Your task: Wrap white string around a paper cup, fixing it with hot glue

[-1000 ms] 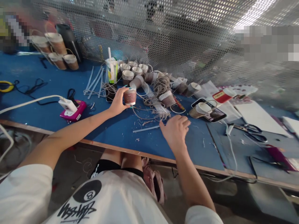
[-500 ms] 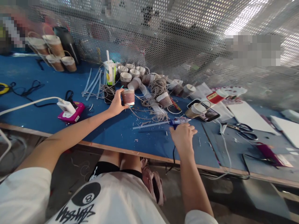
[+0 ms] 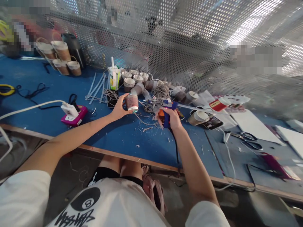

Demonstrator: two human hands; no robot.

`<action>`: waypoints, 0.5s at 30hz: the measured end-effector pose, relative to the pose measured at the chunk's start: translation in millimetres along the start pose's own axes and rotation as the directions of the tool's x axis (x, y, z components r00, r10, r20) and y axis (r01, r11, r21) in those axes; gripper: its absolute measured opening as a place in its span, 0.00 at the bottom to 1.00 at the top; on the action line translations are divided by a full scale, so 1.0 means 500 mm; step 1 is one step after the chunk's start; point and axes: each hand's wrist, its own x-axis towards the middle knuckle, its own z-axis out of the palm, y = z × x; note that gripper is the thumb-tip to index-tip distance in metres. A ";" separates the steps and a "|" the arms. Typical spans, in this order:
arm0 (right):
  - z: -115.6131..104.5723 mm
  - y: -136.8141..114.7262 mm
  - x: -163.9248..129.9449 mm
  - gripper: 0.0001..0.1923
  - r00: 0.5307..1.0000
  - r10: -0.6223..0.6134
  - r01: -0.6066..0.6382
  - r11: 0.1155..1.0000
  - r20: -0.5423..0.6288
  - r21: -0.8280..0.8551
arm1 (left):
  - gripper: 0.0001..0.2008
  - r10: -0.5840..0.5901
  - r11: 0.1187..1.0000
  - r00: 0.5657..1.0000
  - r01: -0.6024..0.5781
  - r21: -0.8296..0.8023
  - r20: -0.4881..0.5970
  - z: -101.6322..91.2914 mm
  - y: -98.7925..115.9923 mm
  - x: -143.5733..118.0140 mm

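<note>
A: The twine-wrapped cup [image 3: 131, 102] sits in the left hand [image 3: 119, 107], fingers curled round its side, just above the table [image 3: 113, 135]. The right hand [image 3: 170, 119] is closed round the grip of a blue glue gun [image 3: 167, 111], its nozzle pointing left toward the cup.

B: How would the cup handle?

A: It looks like a light paper cup, so probably easy to crush; the twine wrapping should give a rough, non-slip surface. Holding it round the wrapped wall, as the left hand does, seems the sensible place, away from the end the nozzle faces. The gun looks stiff, and its black cord [image 3: 175, 148] trails back over the table edge beside the right forearm.

B: What lies around the hands?

A: Nearest, bits of cut twine and scraps are scattered on the blue surface between the hands. To the left of the left hand a pink device [image 3: 74, 116] lies with a white plug on it. Just beyond both hands is a loose tangle of twine [image 3: 158, 94], which could snag the nozzle or the cord. Right of the right hand a cup rests on a phone [image 3: 211, 118], and farther right lie scissors [image 3: 248, 138]. Beyond the left hand stand more cups [image 3: 132, 78], a drink carton [image 3: 114, 77] and clear glue sticks [image 3: 97, 86], all before the perforated screen [image 3: 180, 41].
</note>
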 end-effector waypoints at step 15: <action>0.033 0.082 -0.002 0.21 1.000 0.014 -0.011 0.996 0.026 -0.093 | 0.45 0.074 0.993 0.997 -0.071 0.097 -0.029 -0.012 0.042 -0.006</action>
